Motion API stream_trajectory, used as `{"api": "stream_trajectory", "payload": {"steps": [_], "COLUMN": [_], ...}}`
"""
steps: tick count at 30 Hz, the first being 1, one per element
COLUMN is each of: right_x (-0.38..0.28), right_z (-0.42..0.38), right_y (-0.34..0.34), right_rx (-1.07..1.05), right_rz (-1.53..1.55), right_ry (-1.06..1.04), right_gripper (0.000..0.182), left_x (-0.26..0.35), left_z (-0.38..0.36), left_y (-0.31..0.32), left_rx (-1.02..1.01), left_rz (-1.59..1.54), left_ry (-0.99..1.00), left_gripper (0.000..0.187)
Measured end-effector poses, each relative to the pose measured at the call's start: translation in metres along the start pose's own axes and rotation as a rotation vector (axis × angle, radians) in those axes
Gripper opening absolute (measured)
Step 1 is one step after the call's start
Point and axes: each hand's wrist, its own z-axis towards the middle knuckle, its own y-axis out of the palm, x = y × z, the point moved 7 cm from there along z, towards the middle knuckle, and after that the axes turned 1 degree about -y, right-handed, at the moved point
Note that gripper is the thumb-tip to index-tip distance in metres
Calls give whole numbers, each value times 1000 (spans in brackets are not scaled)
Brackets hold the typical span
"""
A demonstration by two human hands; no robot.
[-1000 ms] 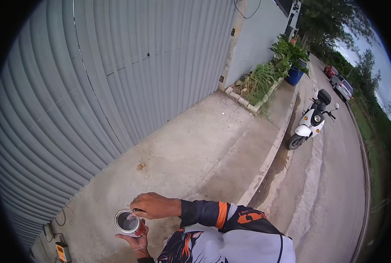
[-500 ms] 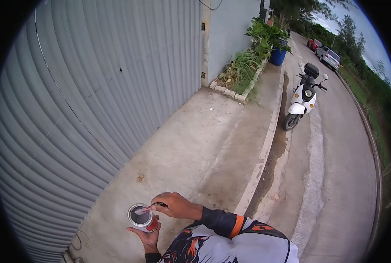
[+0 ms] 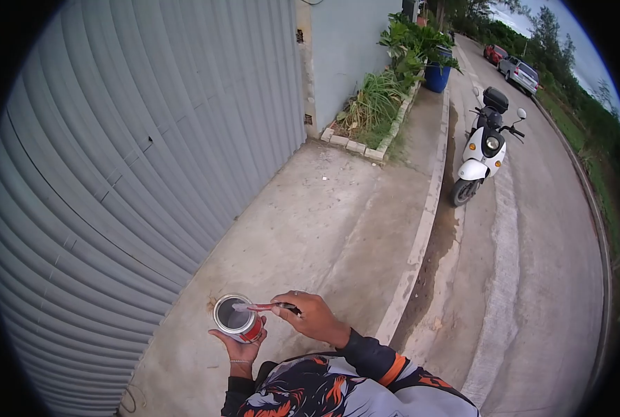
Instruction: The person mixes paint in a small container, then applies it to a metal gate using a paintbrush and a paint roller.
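Observation:
My left hand [image 3: 243, 353] is wrapped around the side and base of an open paint can [image 3: 251, 333], which has a metal rim and a red-and-white label. Grey paint [image 3: 233, 319] shows inside, well below the rim. In my right hand [image 3: 312, 321] is a paintbrush [image 3: 262, 306] with a red handle, gripped between thumb and fingers. Its pale, coated bristles lie over the can's mouth, pointing left. Part of the handle is hidden by my fingers.
A grey corrugated metal gate [image 3: 150, 160] stands along the left. Ahead are a brick-edged plant bed [image 3: 372, 104] and a blue barrel [image 3: 437, 78]. A white scooter [image 3: 478, 163] is parked beyond the kerb [image 3: 421, 236], with cars [image 3: 518, 73] farther up the road.
The can and both hands have shifted right and slightly up in view. The brush has drawn back rightward, its bristles now near the can's upper rim. The view has turned slightly.

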Motion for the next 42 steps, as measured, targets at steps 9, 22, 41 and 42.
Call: {"api": "stream_trajectory", "payload": {"steps": [9,22,41,42], "right_x": [94,235,521,532], "right_z": [53,262,554,569], "right_y": [-117,-293,-549,-568], "right_rx": [298,484,234,196], "right_rz": [8,-199,81,42], "right_ry": [230,359,322,319], "right_gripper": [24,18,18,18], "left_x": [-41,-92,-154,-154], "left_z": [196,524,872,889], "left_y": [90,251,442,447], "left_rx": [-78,-170,42,15], "left_rz": [146,300,61,69], "left_ry": [-262,-518,-325,-271], "left_gripper": [130,136,126,129]}}
